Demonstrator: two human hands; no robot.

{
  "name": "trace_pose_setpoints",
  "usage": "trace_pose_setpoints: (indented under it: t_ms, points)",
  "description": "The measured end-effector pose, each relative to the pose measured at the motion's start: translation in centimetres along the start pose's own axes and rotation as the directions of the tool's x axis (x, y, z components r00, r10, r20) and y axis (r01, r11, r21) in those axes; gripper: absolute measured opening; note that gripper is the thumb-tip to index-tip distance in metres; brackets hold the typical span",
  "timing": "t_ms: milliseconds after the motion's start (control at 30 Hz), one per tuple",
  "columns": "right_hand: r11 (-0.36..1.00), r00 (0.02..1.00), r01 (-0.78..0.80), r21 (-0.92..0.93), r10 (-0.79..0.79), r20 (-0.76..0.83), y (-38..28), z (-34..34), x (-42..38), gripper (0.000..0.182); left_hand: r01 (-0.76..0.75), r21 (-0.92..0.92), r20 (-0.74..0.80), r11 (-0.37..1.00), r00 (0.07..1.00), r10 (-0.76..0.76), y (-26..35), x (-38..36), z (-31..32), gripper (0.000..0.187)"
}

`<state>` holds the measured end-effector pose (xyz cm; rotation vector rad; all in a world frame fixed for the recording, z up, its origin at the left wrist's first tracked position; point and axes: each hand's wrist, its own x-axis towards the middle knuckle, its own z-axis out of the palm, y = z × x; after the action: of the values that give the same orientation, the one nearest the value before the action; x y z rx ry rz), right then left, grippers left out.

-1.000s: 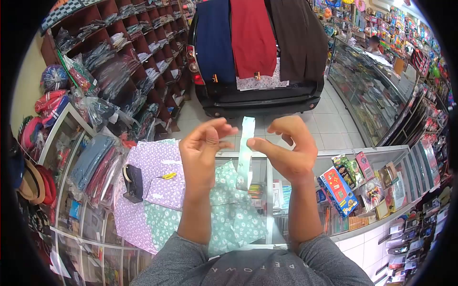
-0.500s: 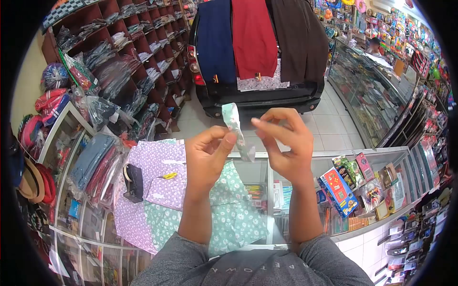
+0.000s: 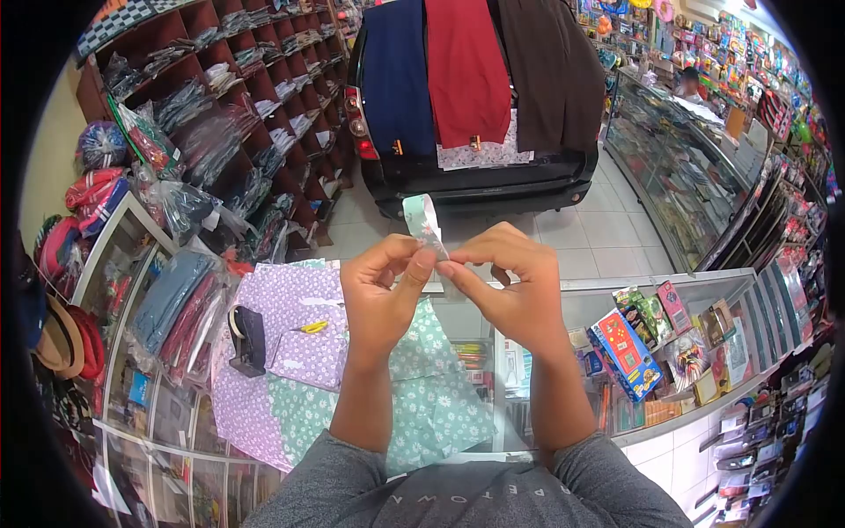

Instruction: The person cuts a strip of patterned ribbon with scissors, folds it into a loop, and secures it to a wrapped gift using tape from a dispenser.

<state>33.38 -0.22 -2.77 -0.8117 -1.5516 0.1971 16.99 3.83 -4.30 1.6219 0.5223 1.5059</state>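
A looped strip of green floral paper (image 3: 421, 216) is pinched in my left hand (image 3: 387, 286), its loop standing up above the fingers. My right hand (image 3: 510, 282) pinches the strip's lower part, close beside the left fingertips. Below, on the glass counter, lie purple floral sheets (image 3: 282, 308) and green floral sheets (image 3: 440, 400). A black tape dispenser (image 3: 247, 339) stands on the purple sheets, with yellow-handled scissors (image 3: 312, 326) to its right.
Boxed toys (image 3: 627, 352) lie on the counter at right. Plastic-wrapped clothes (image 3: 180, 299) are piled at left, near wooden shelves (image 3: 255, 88). A car rear (image 3: 484, 189) draped with trousers stands ahead. Behind the far display case is a person (image 3: 689, 84).
My right hand has moved left and down from beside the strip and now pinches it. The strip's top has curled over into a rounder loop.
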Motion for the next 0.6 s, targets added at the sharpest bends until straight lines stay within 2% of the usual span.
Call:
trace_pose_setpoints:
  t_ms: [67, 300, 367, 400, 467, 500, 567, 600]
  points:
    - [0.988, 0.986, -0.151, 0.041, 0.147, 0.082, 0.2, -0.3, -0.2, 0.013, -0.011, 0.018, 0.021, 1.0, 1.0, 0.011, -0.2, 0.0, -0.2, 0.015]
    - [0.905, 0.94, -0.337, 0.26, 0.307, 0.151, 1.1, -0.2, -0.5, 0.014, 0.036, -0.081, 0.02, 0.996, 0.999, -0.035, 0.1, -0.1, 0.0, 0.014]
    - [0.748, 0.893, -0.45, 0.489, 0.393, 0.22, 1.2, -0.2, -0.6, 0.016, 0.032, -0.103, 0.045, 0.994, 0.999, -0.027, -0.1, -0.1, -0.1, 0.014]
    - [0.748, 0.893, -0.45, 0.489, 0.394, 0.22, 1.0, -0.4, -0.5, 0.016, 0.032, -0.104, 0.046, 0.994, 0.999, -0.028, -0.1, -0.1, -0.2, 0.014]
    - [0.603, 0.817, -0.57, 0.557, 0.486, 0.31, 0.5, -1.2, -0.1, 0.015, 0.036, -0.083, 0.023, 0.996, 0.999, -0.035, 0.0, -0.1, -0.2, 0.012]
    - [0.604, 0.818, -0.57, 0.557, 0.485, 0.31, 0.8, -1.4, -0.1, 0.015, 0.036, -0.083, 0.024, 0.996, 0.999, -0.034, 0.1, -0.1, -0.1, 0.012]
    - [0.476, 0.784, -0.611, 0.632, 0.474, 0.401, 1.5, -1.8, -0.2, 0.013, -0.012, 0.037, -0.02, 0.999, 1.0, 0.013, 0.3, -0.2, 0.2, 0.012]
    - [0.494, 0.777, -0.619, 0.61, 0.5, 0.383, 1.4, -1.8, -0.2, 0.013, 0.012, 0.05, -0.032, 0.999, 0.999, -0.01, 0.3, -0.4, 0.2, 0.014]
